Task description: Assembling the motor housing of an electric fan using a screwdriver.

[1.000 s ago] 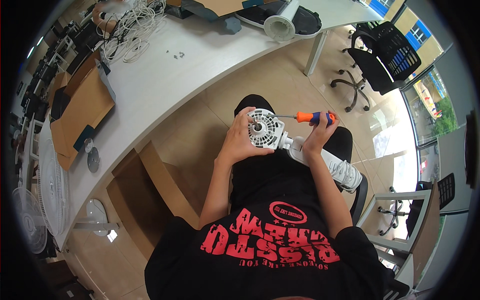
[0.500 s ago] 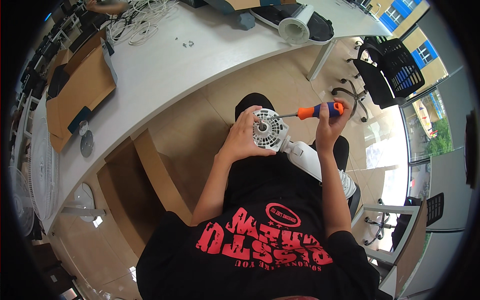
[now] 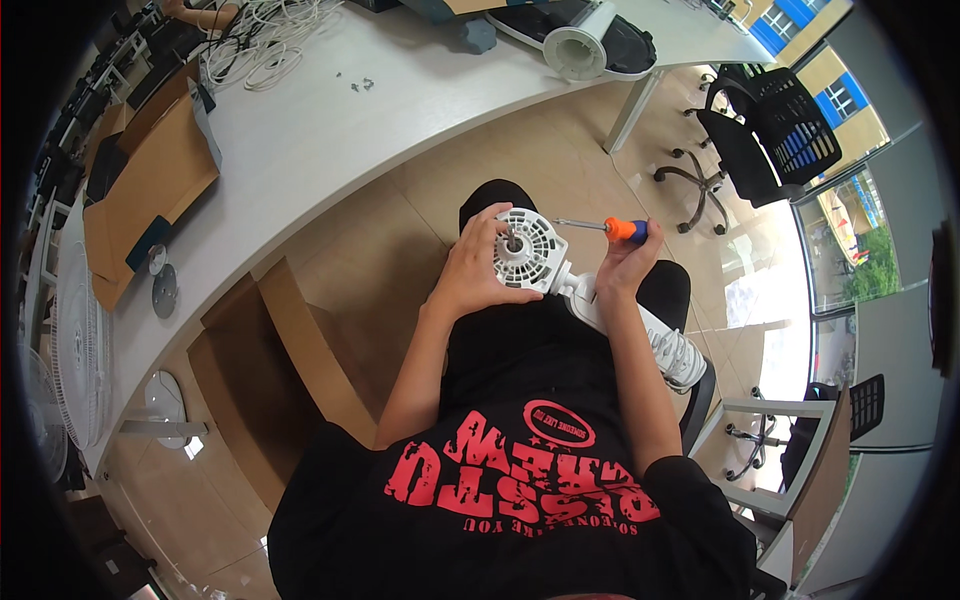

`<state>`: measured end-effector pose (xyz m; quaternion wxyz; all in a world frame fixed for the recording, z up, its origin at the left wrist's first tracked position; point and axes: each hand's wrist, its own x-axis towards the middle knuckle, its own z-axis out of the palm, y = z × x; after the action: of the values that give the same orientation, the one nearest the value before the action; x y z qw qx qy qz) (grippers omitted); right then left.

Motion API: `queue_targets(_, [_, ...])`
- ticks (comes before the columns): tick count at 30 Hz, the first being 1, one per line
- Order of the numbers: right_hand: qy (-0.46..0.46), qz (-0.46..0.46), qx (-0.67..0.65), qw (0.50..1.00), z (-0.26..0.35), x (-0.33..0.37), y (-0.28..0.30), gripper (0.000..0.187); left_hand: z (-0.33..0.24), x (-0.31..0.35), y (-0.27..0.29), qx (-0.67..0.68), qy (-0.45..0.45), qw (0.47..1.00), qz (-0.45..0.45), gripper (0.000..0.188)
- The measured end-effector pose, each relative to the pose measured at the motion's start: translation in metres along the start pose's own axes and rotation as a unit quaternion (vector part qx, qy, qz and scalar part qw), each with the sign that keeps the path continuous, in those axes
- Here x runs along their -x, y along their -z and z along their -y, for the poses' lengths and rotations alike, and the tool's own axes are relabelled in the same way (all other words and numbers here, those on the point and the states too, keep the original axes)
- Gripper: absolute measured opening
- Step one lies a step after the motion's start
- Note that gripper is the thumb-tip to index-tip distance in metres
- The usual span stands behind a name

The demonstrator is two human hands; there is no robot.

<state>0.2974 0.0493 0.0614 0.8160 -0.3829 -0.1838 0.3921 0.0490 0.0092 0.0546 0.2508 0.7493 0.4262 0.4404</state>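
My left hand (image 3: 470,265) grips the rim of a white fan motor housing (image 3: 543,262), round and slotted, with a metal shaft at its centre. The white neck and pole (image 3: 640,325) of the fan run from the housing across my lap to a coiled white cord (image 3: 678,362). Closed around the blue end of its handle, my right hand (image 3: 627,270) holds an orange and blue screwdriver (image 3: 618,230). Its blade points left, and the tip is just right of the housing's upper edge, apparently clear of it.
On the white table (image 3: 300,150) lie an opened cardboard box (image 3: 160,190), white cables (image 3: 265,50), small screws (image 3: 362,85), a white tubular part (image 3: 575,52) and a fan grille (image 3: 75,330). Another cardboard box (image 3: 310,350) stands on the floor. A black office chair (image 3: 760,130) is at right.
The screwdriver tip has drawn away from the housing's edge. My right hand has come lower and left, with its grip on the handle changed; my left hand keeps hold of the housing.
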Motion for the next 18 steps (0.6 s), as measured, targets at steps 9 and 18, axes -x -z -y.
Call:
queue_targets(9, [0.021, 0.035, 0.030, 0.999, -0.0020, -0.0079, -0.0025, 0.032, -0.0036, -0.0014, 0.0039, -0.019, 0.016, 1.000, 0.006, 0.098])
queue_targets(18, [0.040, 0.054, 0.049, 0.997, -0.0006, -0.0046, -0.0074, 0.034, -0.0015, -0.0005, 0.0031, -0.004, 0.019, 1.000, 0.006, 0.097])
